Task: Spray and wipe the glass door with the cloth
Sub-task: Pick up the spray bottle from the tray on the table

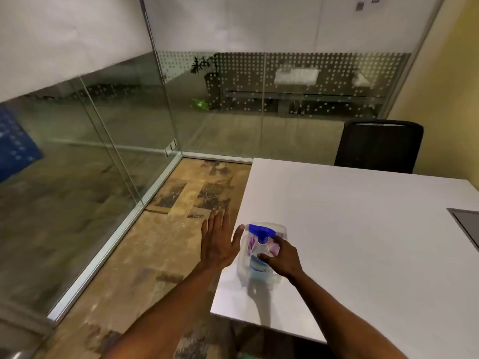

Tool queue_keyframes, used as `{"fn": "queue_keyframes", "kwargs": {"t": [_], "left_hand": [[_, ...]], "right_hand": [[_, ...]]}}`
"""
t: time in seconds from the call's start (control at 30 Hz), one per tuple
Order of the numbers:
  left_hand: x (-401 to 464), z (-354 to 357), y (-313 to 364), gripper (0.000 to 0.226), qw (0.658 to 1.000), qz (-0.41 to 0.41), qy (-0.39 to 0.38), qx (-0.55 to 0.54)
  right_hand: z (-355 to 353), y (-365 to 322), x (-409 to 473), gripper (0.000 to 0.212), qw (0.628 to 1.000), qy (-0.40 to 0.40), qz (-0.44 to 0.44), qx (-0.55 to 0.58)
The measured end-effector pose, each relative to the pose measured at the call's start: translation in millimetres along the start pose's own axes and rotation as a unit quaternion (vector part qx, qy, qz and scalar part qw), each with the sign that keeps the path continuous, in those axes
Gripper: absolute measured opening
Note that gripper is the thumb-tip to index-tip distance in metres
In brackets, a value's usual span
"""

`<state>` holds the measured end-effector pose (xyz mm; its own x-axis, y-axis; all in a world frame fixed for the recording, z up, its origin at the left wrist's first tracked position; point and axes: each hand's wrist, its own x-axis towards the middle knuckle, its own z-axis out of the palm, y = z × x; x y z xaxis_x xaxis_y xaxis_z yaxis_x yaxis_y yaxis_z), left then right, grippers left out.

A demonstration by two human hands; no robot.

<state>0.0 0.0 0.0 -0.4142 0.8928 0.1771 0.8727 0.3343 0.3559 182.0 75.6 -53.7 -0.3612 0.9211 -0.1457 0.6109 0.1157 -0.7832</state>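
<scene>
The right hand (281,256) reaches into the clear plastic tub (259,257) on the white counter (363,229), fingers curled on the blue-capped spray bottle (260,231), presumably to lift it. The left hand (217,242), fingers straight and apart, lies beside the tub, likely steadying it.

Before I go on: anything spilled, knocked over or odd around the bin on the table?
No spill shows. The clear bin sits close to the table edge with the spray bottle and purple cloth in it. The right hand reaches in; the left hand hovers open beside it. Dark patches on the carpet look like its pattern.
</scene>
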Motion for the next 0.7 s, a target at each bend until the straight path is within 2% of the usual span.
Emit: {"fn": "queue_keyframes", "kwargs": {"t": [0.13, 0.33, 0.53, 0.6, 0.7], "left_hand": [[-8, 4, -1, 0.095, 0.999, -0.037, 0.002, -0.015], [-18, 0, -9, 0.084, 0.999, -0.037, 0.005, -0.013], [-29, -7, -18, 0.107, 0.996, -0.062, 0.015, -0.058], [-37, -10, -17, 0.098, 0.992, -0.074, 0.017, -0.097], [-50, -13, -13, 0.069, 0.984, -0.098, 0.028, -0.144]], "right_hand": [[8, 0, 7, 0.053, 1.0, -0.019, -0.007, 0.004], [28, 13, 19, 0.038, 1.0, 0.021, -0.003, 0.019], [17, -7, 11, 0.022, 0.991, 0.078, -0.075, 0.073], [10, -21, 5, 0.023, 0.985, 0.079, -0.119, 0.097], [2, -42, -4, 0.027, 0.976, 0.074, -0.168, 0.12]]}}
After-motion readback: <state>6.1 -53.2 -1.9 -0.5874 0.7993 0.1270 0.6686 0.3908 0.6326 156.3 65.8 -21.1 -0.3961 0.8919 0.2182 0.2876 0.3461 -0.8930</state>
